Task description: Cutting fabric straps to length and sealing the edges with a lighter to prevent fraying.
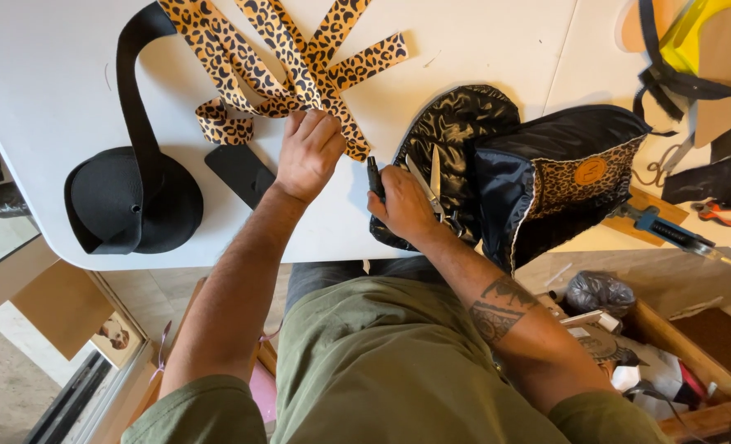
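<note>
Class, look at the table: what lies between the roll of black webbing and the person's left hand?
In the head view, a flat black rectangular piece lies on the white table between the black webbing roll and the left hand.

Both my arms out front, hands low and close.
Left hand point(309, 154) fingers curled, pressing down; right hand point(404, 205) fisted in a grip, tattooed forearm bent.

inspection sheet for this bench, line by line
surface: white table, joined panels, mostly bare at left
job's things: leopard-print straps fanned out; small dark tool
clutter: black webbing roll, black flat piece, snips on a black quilted bag, leopard-trimmed pouch, blue-handled tool
grippers: left hand presses on the straps; right hand grips the small dark tool
cables: nothing seen
surroundings: wooden box of odds below right
</note>
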